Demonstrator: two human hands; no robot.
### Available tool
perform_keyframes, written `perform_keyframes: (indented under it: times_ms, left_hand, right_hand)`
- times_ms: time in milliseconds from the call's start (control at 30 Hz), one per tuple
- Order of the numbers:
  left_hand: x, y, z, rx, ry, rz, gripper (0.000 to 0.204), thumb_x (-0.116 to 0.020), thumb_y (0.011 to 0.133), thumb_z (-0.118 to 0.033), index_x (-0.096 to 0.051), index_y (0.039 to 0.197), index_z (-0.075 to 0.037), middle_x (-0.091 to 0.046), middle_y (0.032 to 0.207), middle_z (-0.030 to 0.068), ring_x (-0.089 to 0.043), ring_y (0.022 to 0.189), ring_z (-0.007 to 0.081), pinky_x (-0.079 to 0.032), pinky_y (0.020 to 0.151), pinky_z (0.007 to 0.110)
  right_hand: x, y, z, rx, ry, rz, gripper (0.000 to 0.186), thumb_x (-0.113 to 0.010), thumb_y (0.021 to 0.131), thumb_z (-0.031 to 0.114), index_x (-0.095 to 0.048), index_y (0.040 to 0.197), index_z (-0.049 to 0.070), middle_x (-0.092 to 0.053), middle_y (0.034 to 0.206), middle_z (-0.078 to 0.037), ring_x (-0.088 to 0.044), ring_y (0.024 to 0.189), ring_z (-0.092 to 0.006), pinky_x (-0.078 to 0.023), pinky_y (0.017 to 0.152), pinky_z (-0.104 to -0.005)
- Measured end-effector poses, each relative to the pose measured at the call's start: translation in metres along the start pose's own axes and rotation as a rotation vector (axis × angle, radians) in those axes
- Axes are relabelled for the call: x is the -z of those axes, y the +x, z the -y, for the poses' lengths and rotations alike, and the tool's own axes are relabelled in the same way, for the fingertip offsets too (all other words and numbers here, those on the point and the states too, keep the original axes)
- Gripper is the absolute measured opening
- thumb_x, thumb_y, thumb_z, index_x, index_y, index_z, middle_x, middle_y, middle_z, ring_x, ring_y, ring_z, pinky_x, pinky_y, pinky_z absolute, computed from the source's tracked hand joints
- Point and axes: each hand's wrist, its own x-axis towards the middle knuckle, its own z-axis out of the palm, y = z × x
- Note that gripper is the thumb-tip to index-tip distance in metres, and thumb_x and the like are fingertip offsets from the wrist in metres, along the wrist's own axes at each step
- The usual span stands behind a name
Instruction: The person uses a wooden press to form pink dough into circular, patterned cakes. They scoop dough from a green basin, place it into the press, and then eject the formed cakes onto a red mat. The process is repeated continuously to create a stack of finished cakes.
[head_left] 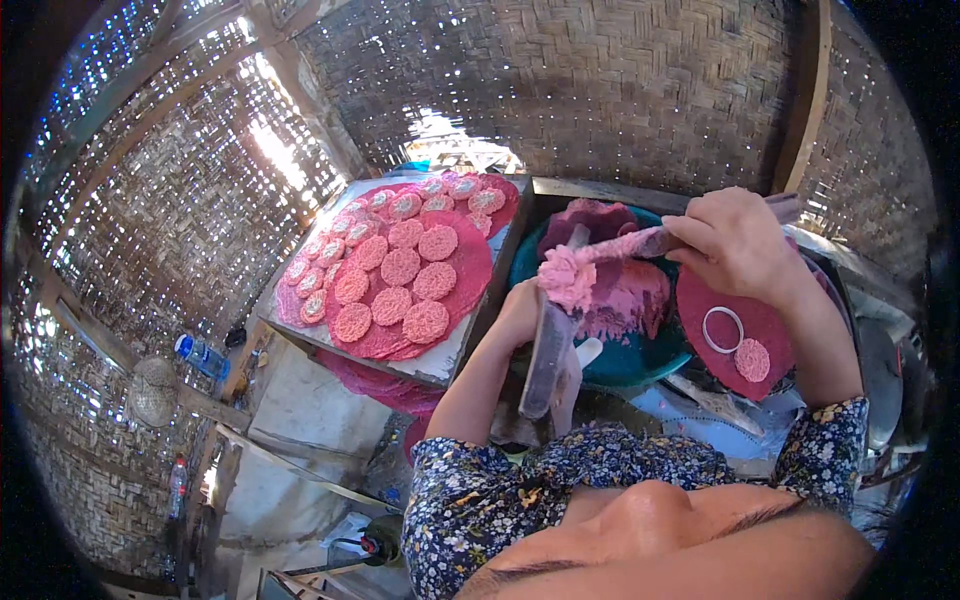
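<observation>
My right hand (732, 242) grips a pink-smeared stick (655, 242), raised over the teal basin (645, 372). A lumpy pink mass (568, 278) clings where it meets an upright flat tool (548, 370) in my left hand (518, 312), whose fingers are partly hidden. Pink paste (630, 310) lies in the basin beneath them. Right of the basin, a white ring (737, 320) and a textured pink disc (752, 360) rest on dark pink round cloth (705, 290).
To the left, a board (440, 372) bears several pink discs (399, 266) on round pink cloths (470, 290). A blue plastic bottle (200, 357) stands far left beside the woven wall (200, 220). A wooden beam (805, 90) runs up the back wall.
</observation>
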Motion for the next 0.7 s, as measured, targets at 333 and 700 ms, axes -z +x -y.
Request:
perform_keyframes:
  times_ms: [333,700]
  left_hand:
    - [-0.001,-0.015,-0.06,-0.146,0.29,-0.064,0.037,-0.068,0.064,-0.028,-0.063,0.094,-0.007,-0.063,0.091,0.0175,-0.059,0.088,0.0347,-0.046,0.076,0.039]
    - [0.029,0.012,0.051,-0.096,-0.034,-0.052,0.011,-0.063,0.069,-0.015,-0.063,0.079,-0.011,-0.063,0.079,0.0041,-0.061,0.071,0.0214,-0.049,0.067,0.032]
  right_hand:
    - [-0.052,0.01,0.033,0.21,0.034,0.174,0.012,-0.051,0.075,0.021,-0.054,0.075,0.01,-0.054,0.066,-0.005,-0.057,0.065,-0.0232,-0.043,0.055,-0.0377]
    - [-0.013,-0.021,0.012,-0.044,0.041,0.019,0.019,-0.063,0.068,0.015,-0.059,0.086,0.008,-0.053,0.069,-0.005,-0.056,0.064,-0.0187,-0.043,0.056,-0.0296]
